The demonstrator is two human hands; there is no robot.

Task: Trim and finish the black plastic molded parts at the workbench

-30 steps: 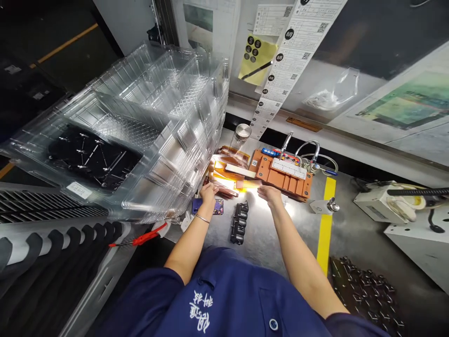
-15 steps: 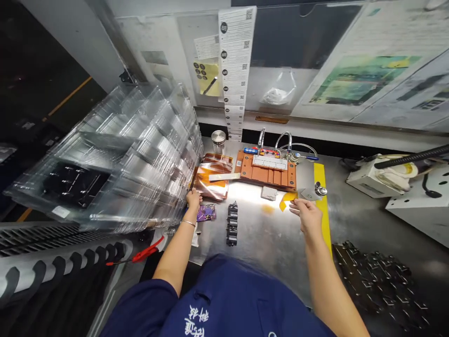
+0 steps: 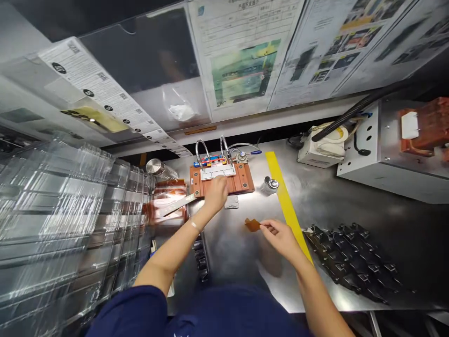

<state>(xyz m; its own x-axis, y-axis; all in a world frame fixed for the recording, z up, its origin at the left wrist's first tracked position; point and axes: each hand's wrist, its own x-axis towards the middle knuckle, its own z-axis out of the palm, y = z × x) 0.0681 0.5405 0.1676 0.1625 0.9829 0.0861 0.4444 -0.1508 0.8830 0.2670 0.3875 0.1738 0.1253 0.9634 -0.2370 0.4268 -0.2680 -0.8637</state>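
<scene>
Film [image 3: 252,225], amber, thin, irregularly outlined.

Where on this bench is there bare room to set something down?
The bench has two bare patches: between yellow strip, white box and black parts; and between the lone black part and right hand, which holds amber film. It is crowded leftward, with trays and film stack, and around the fixture, where the left hand is.

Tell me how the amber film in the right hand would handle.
The amber film is probably floppy, since it looks thin and unevenly bent. It is likely light, too: the right hand pinches it only at one end.
</scene>
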